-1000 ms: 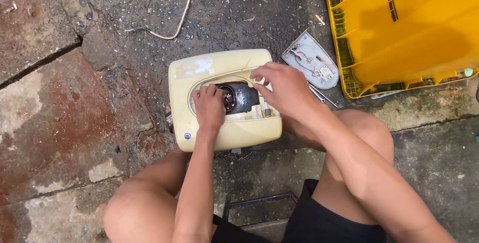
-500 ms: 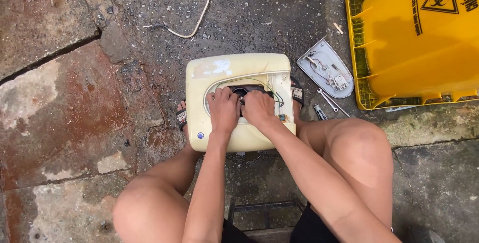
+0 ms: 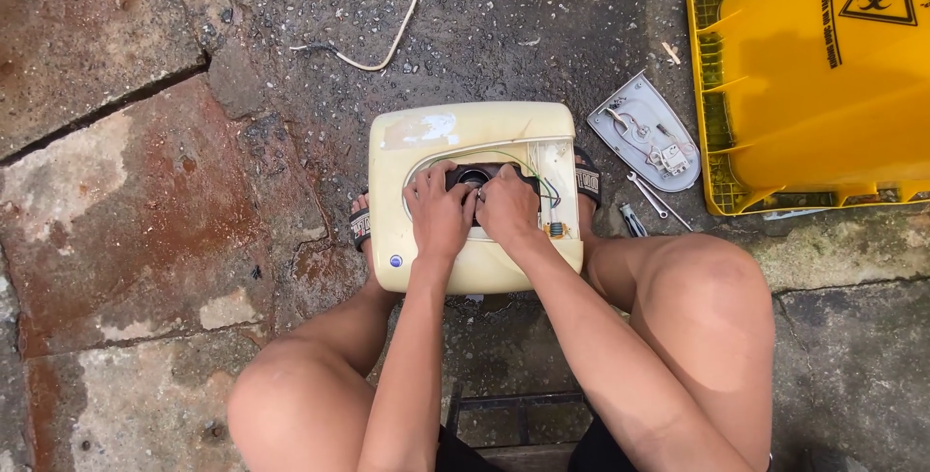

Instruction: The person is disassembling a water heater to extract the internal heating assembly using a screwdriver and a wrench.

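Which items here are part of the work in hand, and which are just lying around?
In hand:
- cream appliance housing, opened on top
- dark round part in its opening, under both hands
- left hand, right hand
- thin wires inside the opening

Lying about:
- grey cover plate
- wrenches
- yellow bin
- loose white cable

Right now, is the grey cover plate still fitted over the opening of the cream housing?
No. The grey cover plate lies on the ground to the right of the cream housing, while both hands work in the uncovered opening.
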